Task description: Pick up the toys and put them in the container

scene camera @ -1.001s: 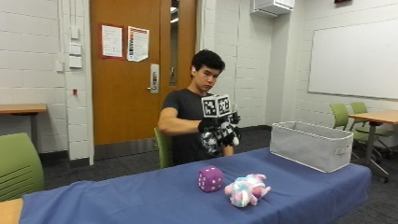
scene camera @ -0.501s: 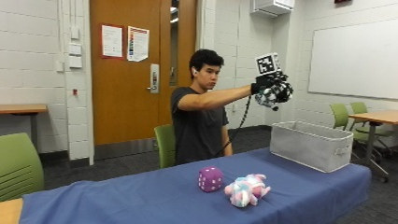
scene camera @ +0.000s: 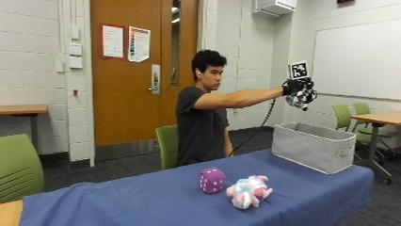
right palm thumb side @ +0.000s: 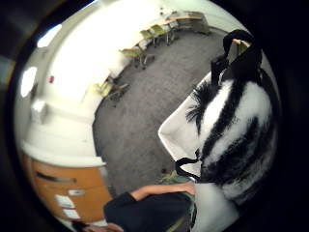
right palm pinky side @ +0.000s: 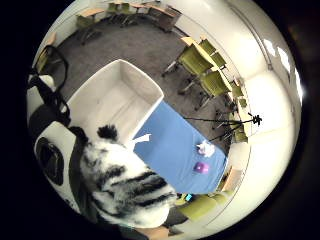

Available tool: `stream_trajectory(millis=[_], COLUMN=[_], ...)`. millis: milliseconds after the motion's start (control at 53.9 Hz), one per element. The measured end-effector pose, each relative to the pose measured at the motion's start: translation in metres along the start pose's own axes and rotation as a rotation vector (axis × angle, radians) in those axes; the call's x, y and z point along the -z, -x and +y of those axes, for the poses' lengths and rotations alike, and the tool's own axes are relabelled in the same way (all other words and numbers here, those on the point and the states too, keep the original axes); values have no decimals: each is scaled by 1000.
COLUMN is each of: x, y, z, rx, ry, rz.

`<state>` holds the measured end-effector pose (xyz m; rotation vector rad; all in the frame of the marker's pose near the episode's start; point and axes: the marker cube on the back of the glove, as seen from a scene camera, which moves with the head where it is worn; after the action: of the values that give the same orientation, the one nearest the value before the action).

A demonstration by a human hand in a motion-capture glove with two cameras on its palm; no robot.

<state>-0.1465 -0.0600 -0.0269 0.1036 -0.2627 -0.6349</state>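
Observation:
My gloved right hand [scene camera: 294, 87] is stretched out high above the grey fabric container [scene camera: 313, 147] and grips a black-and-white striped plush toy [scene camera: 303, 97]. That zebra toy [right palm pinky side: 125, 182] fills much of both palm views, with the container's open inside [right palm pinky side: 112, 102] beneath it; the zebra toy [right palm thumb side: 236, 140] hangs over the container's rim [right palm thumb side: 169, 133]. On the blue tablecloth [scene camera: 156, 202] lie a purple plush die [scene camera: 212, 180] and a pink, white and blue plush toy [scene camera: 249, 191], both left of the container. The die [right palm pinky side: 201, 167] and pastel toy [right palm pinky side: 206, 148] show small in the little finger side view.
The container stands at the table's right end, near its edge. Green chairs [scene camera: 19, 169] stand at the left and behind the table [scene camera: 166, 143]; more chairs and a wooden table [scene camera: 376, 117] are at the far right.
My arm has swung from in front of the chest up and to the right, carrying the zebra toy to a spot above the container. The die and pastel toy lie as before.

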Motion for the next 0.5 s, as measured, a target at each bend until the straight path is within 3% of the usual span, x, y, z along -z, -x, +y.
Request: stream_trajectory(millis=[56,148,204,334,426,501], x=[-11,-28,-34,-34,-25,-25], y=[-5,-19,-28,-50,-51,-18], z=[1,3,10,12,23,24], rx=[30,-39,56,-177,-103,-200], ry=[31,163,235,189,163,147], rz=[46,130,123,176,97,119])
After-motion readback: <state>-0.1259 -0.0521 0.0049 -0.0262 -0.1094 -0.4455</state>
